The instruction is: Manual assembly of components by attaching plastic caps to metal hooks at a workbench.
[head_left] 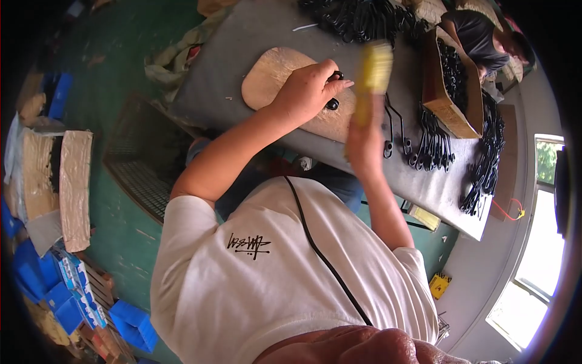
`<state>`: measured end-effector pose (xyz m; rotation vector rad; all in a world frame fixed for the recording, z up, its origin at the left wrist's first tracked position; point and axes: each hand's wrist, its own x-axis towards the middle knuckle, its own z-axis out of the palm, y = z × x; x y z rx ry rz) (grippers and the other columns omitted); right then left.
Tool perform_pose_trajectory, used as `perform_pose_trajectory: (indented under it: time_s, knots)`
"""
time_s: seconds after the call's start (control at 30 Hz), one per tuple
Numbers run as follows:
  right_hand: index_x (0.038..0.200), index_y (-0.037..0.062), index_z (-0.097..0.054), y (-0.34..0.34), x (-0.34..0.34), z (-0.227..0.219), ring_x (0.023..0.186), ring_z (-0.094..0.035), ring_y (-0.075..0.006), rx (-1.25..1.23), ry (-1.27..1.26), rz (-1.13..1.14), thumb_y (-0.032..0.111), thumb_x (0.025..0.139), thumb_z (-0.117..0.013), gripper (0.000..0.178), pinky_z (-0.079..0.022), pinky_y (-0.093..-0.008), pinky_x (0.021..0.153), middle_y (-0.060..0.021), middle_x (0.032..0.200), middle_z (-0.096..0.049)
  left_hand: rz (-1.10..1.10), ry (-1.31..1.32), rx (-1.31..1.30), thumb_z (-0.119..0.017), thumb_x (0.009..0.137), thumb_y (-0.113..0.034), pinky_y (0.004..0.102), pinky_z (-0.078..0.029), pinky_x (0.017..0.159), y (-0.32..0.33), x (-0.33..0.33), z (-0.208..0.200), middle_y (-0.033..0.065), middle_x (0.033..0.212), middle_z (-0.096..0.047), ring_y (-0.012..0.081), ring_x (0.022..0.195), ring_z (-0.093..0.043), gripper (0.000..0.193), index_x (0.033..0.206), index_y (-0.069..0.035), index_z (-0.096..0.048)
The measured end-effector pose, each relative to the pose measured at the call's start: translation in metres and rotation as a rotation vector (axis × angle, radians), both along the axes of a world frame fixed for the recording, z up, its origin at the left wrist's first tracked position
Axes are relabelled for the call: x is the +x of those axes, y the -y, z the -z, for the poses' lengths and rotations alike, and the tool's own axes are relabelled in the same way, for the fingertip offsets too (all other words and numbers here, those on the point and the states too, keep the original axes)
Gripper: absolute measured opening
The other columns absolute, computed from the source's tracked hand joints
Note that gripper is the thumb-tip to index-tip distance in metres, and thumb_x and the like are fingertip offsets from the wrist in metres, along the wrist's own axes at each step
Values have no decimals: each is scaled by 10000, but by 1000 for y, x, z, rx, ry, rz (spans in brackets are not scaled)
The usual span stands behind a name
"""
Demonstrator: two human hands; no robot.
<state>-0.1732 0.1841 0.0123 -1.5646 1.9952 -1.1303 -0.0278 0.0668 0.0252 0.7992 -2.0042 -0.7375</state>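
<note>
My left hand [309, 88] is closed around a small black part [332, 104], whose rounded end pokes out below the fingers. It holds the part over a light wooden board [267, 76] with a rounded end, lying on the grey table. My right hand [365, 142] grips a yellow mallet-like tool [374, 67] raised upright beside the left hand. Motion smears the tool and the right fingers, so its exact shape is unclear. Just right of that hand lie a couple of thin black rods [389, 130] with looped ends.
Bundled black rods [433, 148] lie on the table's right side, near a cardboard box [451, 112] of small black parts. More black pieces [357, 18] pile at the far edge. Another person [479, 39] sits at far right. A mesh crate [136, 161] stands left of my legs.
</note>
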Motion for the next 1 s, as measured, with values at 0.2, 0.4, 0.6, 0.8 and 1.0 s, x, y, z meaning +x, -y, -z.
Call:
perform_pose_trajectory:
  time_s: [0.2,0.4,0.6,0.8,1.0]
  knots:
    - [1546,216,-302,22,-24,39,1062,-630,-470,298,88,-108,175,935,-577,672,-502,-466,880,-317,1138,-642,-7,-47,-42,-738,892,-247,341,-517,603,-8,5,4,123,761,-655,231,665,-665,277,927,-13,-594]
    - [1528,204,-332,18,-29,19,1054,-625,-462,89,-103,-113,120,935,-563,642,-514,-471,877,-300,1157,-630,-210,-196,63,-639,941,-191,379,-515,632,3,35,-5,127,805,-660,269,701,-662,181,978,-21,-586]
    - [1524,196,-344,0,-36,55,961,-662,-402,229,-434,-74,205,925,-615,658,-533,-486,792,-238,1127,-639,-267,-587,323,-413,1078,-330,215,-430,531,89,94,12,55,818,-680,58,547,-501,379,1172,-17,-605]
    - [1453,148,-462,-9,-33,70,1022,-603,-343,104,-629,-31,276,919,-646,579,-487,-453,862,-148,1137,-596,-343,-581,455,-439,1067,-352,217,-404,504,181,130,57,67,765,-674,60,540,-492,375,1113,-33,-631]
    - [1378,99,-526,-4,-42,67,1144,-541,-323,-93,-611,-33,261,878,-681,548,-437,-437,946,-133,1235,-563,-470,93,414,-546,992,-428,363,-493,952,251,213,99,174,1171,-677,257,1064,-648,558,1370,-18,-517]
